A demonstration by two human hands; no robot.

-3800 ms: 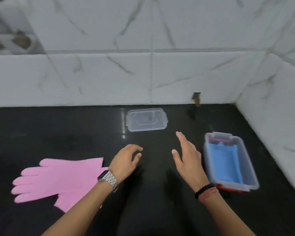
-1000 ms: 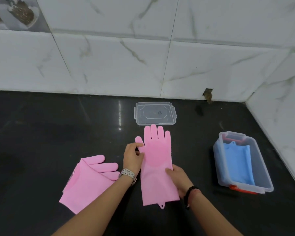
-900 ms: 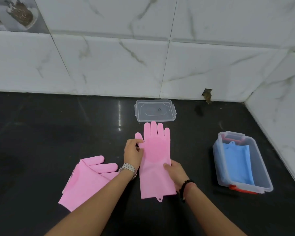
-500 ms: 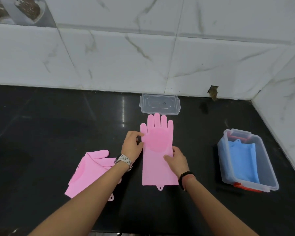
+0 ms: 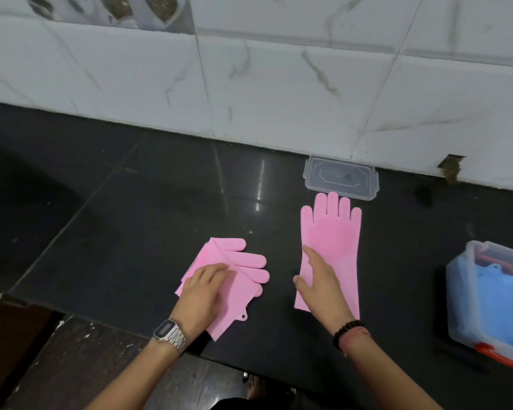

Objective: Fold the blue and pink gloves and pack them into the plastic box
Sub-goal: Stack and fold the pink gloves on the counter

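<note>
One pink glove (image 5: pixel 333 241) lies flat on the black counter, fingers pointing to the wall. My right hand (image 5: pixel 319 284) rests flat on its cuff half, fingers spread. A second pink glove (image 5: pixel 237 261) lies crumpled to the left, fingers pointing right, and my left hand (image 5: pixel 203 290) lies on top of it with fingers curled over the fabric. The clear plastic box (image 5: pixel 474 309) stands at the right edge with the folded blue gloves (image 5: pixel 498 297) inside. Its clear lid (image 5: pixel 341 177) lies by the wall, just beyond the flat glove's fingertips.
A white marble-tiled wall (image 5: pixel 279 93) runs behind the counter. The black counter's front edge (image 5: pixel 107 322) is close to my wrists, with a dark stone floor below it. The box has red clips at both ends.
My left hand has left the flat glove and gone left onto the crumpled glove. My right hand stays on the flat glove. The view has swung left and down.
</note>
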